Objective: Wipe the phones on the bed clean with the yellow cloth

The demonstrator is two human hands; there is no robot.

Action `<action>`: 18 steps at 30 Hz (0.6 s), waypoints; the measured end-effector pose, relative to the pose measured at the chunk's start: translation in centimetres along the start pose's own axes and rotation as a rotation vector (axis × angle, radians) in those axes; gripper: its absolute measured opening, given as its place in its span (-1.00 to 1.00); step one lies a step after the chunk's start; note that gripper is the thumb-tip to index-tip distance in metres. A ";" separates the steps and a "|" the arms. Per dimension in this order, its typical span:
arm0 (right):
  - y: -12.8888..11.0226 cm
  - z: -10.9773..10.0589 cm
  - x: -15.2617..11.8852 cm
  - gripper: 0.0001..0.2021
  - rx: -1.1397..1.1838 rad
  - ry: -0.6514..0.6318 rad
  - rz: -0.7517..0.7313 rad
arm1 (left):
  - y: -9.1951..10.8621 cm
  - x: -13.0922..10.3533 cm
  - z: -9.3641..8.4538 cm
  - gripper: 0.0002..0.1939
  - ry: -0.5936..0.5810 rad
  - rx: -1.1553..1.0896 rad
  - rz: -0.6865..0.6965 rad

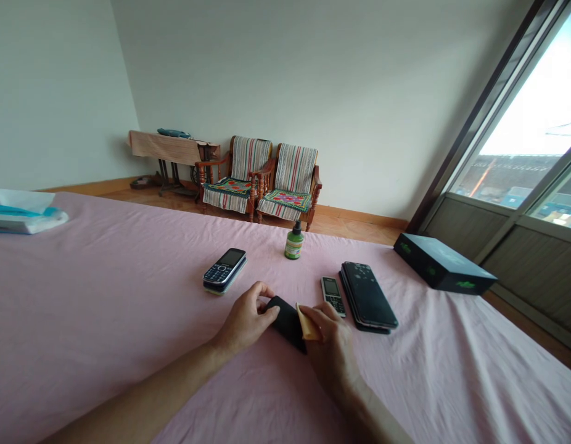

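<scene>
A flat black phone-like object (288, 323) lies on the pink sheet (142, 296) in front of me. My left hand (246, 314) grips its upper left end between thumb and fingers. A folded yellow cloth (308, 325) is pinched in my right hand (332, 345), against the right part of the black object. Left of my hands, a keypad phone (225, 267) rests on another device. To the right are a small keypad phone (333, 296) and a stack of large dark phones (369, 295).
A green spray bottle (294, 242) stands beyond my hands. The black box (443, 262) sits at the right edge, and a white and blue package (24, 213) at the far left. Two chairs (285, 179) and a cloth-covered table (165, 147) are by the wall.
</scene>
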State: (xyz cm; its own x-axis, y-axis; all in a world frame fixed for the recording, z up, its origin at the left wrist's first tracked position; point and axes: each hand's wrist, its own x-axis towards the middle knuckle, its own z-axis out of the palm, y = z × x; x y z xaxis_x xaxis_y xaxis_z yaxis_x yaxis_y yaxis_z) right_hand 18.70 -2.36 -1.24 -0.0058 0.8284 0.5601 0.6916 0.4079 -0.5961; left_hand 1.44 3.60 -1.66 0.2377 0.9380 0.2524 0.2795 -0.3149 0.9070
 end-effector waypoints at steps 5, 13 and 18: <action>0.0 0.0 0.1 -0.56 0.020 0.016 0.007 | 0.9 -0.3 -0.4 -0.51 -0.080 0.022 -0.010; 0.4 -0.4 0.2 -0.61 0.026 0.044 0.016 | 2.0 -0.4 -1.6 -0.46 -0.235 0.336 0.166; 0.7 -0.9 0.4 -0.64 0.025 0.092 0.025 | 1.7 -0.4 -1.1 -0.69 -0.022 0.539 0.202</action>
State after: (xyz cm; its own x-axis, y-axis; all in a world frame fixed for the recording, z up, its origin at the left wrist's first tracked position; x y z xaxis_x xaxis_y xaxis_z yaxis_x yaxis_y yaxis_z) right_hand 19.81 -2.03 -0.92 0.0783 0.8004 0.5943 0.6726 0.3976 -0.6242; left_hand 0.77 2.89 0.13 0.3534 0.8501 0.3905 0.6601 -0.5224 0.5398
